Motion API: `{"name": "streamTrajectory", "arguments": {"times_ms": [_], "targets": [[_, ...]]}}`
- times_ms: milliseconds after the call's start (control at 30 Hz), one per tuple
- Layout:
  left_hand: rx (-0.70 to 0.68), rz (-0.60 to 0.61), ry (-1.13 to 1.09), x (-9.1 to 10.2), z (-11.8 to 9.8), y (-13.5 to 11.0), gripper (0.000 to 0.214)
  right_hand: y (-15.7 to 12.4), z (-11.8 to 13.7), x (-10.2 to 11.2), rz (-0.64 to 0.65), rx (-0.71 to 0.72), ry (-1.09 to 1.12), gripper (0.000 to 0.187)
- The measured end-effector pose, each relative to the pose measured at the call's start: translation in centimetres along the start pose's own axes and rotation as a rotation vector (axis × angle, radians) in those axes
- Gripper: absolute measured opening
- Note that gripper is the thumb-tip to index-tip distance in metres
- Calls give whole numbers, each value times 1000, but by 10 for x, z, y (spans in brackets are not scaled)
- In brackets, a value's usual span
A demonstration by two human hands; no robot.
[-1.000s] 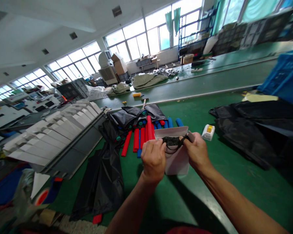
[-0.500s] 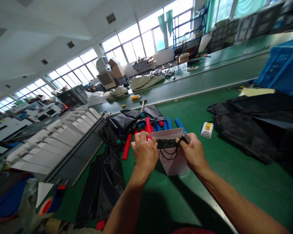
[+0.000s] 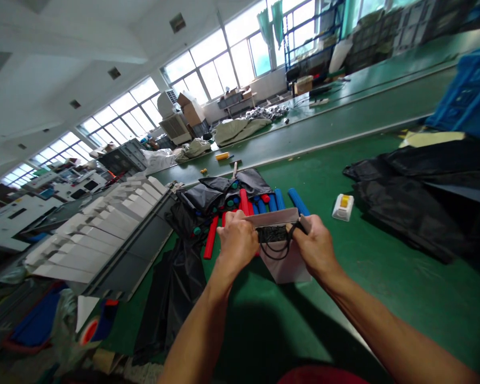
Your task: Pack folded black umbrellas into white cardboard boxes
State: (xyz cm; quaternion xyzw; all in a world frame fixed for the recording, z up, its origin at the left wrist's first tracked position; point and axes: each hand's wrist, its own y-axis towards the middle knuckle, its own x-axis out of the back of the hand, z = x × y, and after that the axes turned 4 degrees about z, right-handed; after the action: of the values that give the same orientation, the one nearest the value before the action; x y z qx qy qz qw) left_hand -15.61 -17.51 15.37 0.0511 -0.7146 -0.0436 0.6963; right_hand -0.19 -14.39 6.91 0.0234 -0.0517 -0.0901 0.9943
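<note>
Both hands are around a white open-topped box that stands over the green table. My left hand is closed on the box's left upper edge. On the opposite side, my right hand grips the right upper edge, its thumb at the opening beside a black cord. Dark, crinkled black material fills the box mouth, and the cord loops out over the front wall. A raised back flap shows behind the opening. My left fingertips are partly hidden.
Red tubes, blue tubes and black pouches lie behind the box. At left, a grey crate holds white boxes. A white-and-yellow item, black fabric and a blue crate are at right.
The camera view has shifted slightly. Both hands keep their hold on the box, and the black contents and cord look nearly the same.
</note>
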Motion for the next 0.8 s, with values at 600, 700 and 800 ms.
{"name": "streamTrajectory", "arguments": {"times_ms": [600, 700, 800], "targets": [[-176, -364, 15, -16, 4, -31, 33, 4, -1, -1, -24, -12, 23, 30], [-478, -364, 17, -17, 1, -37, 37, 4, -2, -2, -11, 17, 61, 29], [-618, -298, -21, -20, -4, -29, 19, 4, -4, -2, -18, 23, 59, 29]]}}
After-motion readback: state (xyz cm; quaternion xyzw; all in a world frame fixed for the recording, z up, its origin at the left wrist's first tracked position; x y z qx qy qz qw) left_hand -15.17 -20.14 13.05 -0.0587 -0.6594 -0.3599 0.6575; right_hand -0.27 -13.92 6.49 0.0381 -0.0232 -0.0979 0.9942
